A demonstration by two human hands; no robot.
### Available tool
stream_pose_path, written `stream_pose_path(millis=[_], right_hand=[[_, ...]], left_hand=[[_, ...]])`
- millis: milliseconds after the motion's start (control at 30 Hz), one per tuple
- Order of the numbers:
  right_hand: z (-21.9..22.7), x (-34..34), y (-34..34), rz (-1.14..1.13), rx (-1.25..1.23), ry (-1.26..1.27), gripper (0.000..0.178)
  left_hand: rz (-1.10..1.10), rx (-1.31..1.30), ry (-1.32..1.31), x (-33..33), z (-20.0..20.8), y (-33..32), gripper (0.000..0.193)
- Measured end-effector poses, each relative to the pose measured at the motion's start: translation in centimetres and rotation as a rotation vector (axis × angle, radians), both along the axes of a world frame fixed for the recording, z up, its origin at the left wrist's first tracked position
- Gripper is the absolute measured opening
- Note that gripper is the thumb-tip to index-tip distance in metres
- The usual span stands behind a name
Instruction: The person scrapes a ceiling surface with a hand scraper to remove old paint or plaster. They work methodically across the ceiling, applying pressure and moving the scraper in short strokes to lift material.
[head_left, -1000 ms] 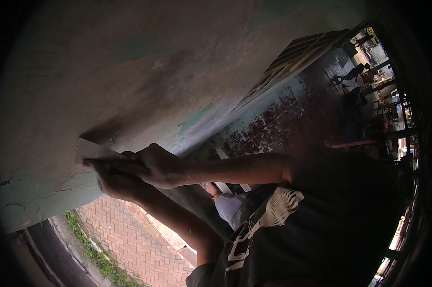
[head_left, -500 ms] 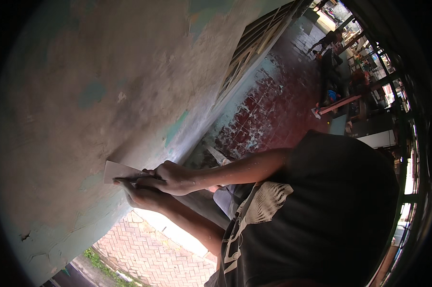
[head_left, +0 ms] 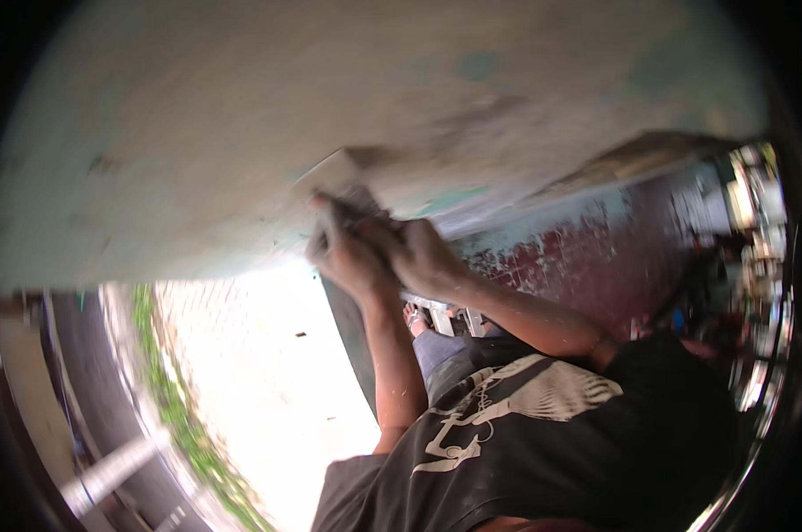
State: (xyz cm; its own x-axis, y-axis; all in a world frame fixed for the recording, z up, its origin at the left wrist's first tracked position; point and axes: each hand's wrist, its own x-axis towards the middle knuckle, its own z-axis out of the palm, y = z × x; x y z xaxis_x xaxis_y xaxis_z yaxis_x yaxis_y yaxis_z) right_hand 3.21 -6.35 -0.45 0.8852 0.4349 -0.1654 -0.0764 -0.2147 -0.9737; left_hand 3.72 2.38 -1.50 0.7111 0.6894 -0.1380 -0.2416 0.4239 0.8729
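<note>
- Scraper (head_left: 336, 170) between both hands and the wall (head_left: 241, 133)
- Left hand (head_left: 352, 263) just left of the right hand (head_left: 425, 259)
- Grass strip (head_left: 172, 390) between pavement (head_left: 259, 381) and road (head_left: 99, 355), at left
- Tiled floor (head_left: 587, 257) to the right

Motion blur, overexposed paving (head_left: 259, 390), black corners
</note>
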Motion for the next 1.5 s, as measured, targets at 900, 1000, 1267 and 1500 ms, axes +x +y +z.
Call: stream_pose_path(millis=[900, 1000, 1267, 1500], right_hand=[[-5.8, -1.6, -2.5, -0.056, -0.379, 0.038, 0.041], [-6.9, -3.0, -2.6, -0.201, -0.153, 0.013, 0.045], [-7.1, -2.4, -2.5, -0.155, -0.17, -0.324, 0.044], [-4.1, -2.0, -2.7, -0.134, -0.068, 0.063, 0.047]], left_hand=[[-0.151, 0.049, 0.098, -1.3, -3.8, -1.5, 0.052], [-0.208, 0.009, 0.12, -1.5, -3.1, -1.5, 0.051], [-0.083, 0.1, 0.116, -1.7, -2.0, -1.6, 0.053], [-0.092, 0.066, 0.146, -1.4, -2.7, -2.3, 0.051]])
